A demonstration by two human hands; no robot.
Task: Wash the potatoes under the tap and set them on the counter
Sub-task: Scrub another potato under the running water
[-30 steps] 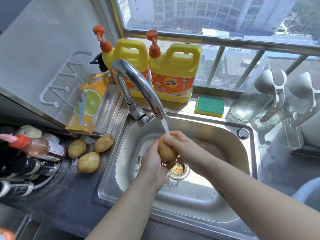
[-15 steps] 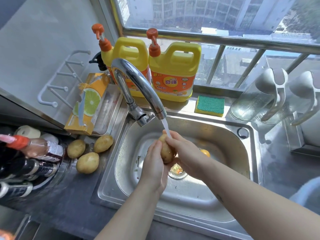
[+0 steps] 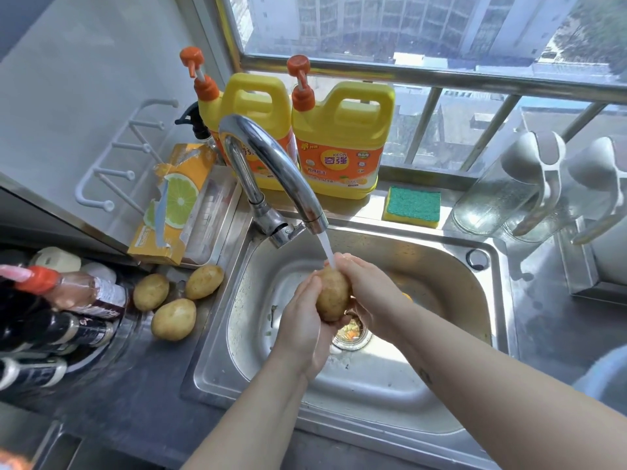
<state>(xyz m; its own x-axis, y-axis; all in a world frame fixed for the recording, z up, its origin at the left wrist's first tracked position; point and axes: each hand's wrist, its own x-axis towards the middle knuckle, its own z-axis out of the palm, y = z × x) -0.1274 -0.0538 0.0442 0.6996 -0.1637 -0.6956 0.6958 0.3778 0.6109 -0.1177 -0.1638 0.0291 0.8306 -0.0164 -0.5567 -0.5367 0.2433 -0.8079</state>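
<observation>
A yellow-brown potato (image 3: 333, 295) is held upright over the steel sink (image 3: 451, 337), just under the water running from the chrome tap (image 3: 271, 171). My left hand (image 3: 303, 329) cups and grips it from below and the left. My right hand (image 3: 368, 291) wraps it from the right, fingers over its top where the stream lands. Three more potatoes (image 3: 174, 318) lie on the dark counter (image 3: 129, 401) left of the sink. A small orange thing shows in the basin behind my right wrist, mostly hidden.
Two yellow detergent jugs (image 3: 342, 144) stand behind the tap on the sill, with a green sponge (image 3: 413, 205) to their right. An orange box (image 3: 173, 205) leans at the left. Dark bottles (image 3: 51, 320) crowd the far left. Clear jugs (image 3: 502, 188) stand at the right.
The potato has turned in my hands and shows more of its length now. Both hands stay under the stream, shifted slightly around it.
</observation>
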